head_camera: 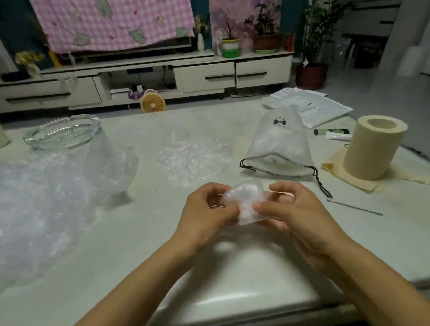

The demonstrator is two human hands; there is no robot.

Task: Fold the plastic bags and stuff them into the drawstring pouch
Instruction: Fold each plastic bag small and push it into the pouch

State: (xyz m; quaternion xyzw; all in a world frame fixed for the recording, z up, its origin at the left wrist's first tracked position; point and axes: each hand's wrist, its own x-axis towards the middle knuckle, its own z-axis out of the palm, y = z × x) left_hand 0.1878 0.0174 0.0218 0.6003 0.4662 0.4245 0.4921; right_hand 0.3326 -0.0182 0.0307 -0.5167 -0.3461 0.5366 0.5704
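A small folded clear plastic bag (pixel 247 200) is held above the table between both hands. My left hand (pixel 206 215) pinches its left edge and my right hand (pixel 299 215) pinches its right side. Just beyond them lies the white drawstring pouch (pixel 280 146), its dark-corded mouth facing me and something pale inside. A heap of loose clear plastic bags (pixel 24 200) covers the left of the table.
A glass dish (pixel 63 131) sits at the far left, and a clear round textured plate (pixel 194 155) lies in the middle. A paper roll (pixel 374 146) stands at the right on a cloth. Papers (pixel 311 106) lie behind the pouch. A thin metal rod (pixel 354 207) lies to my right.
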